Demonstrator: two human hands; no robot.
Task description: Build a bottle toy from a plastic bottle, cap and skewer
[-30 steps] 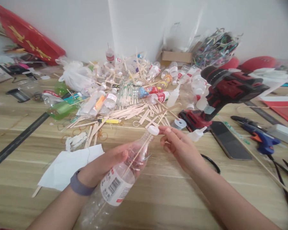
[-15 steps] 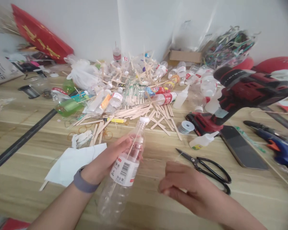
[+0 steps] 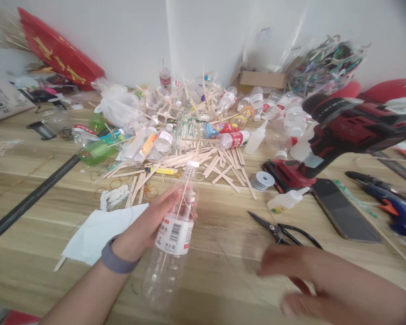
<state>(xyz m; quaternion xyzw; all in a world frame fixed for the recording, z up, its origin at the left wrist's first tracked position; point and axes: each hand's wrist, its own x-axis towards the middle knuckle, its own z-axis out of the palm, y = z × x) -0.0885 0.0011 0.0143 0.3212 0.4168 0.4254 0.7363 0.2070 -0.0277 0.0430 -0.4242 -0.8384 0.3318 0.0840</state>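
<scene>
My left hand (image 3: 157, 214) is wrapped round the upper part of a clear plastic water bottle (image 3: 165, 275) with a white label. The bottle has a white cap and leans slightly. A thin wooden stick (image 3: 186, 192) runs along it and pokes up past the cap; whether it is inside cannot be made out. My right hand (image 3: 311, 271), blurred by motion, is open, thumb and fingers apart. It hovers over the handles of black scissors (image 3: 274, 229), hiding part of them. Nothing shows between its fingers.
A cordless drill (image 3: 338, 140), a phone (image 3: 347, 210), a glue gun (image 3: 392, 207), a wire spool (image 3: 262, 180) and a small glue bottle (image 3: 286, 201) lie at the right. Wooden sticks (image 3: 189, 158) and plastic bottles pile up behind. A white sheet (image 3: 94, 232) lies left.
My right hand has moved right and down, toward the scissors, and its fingers have spread from a pinch. The bottle in my left hand has shifted slightly left and stands a little straighter.
</scene>
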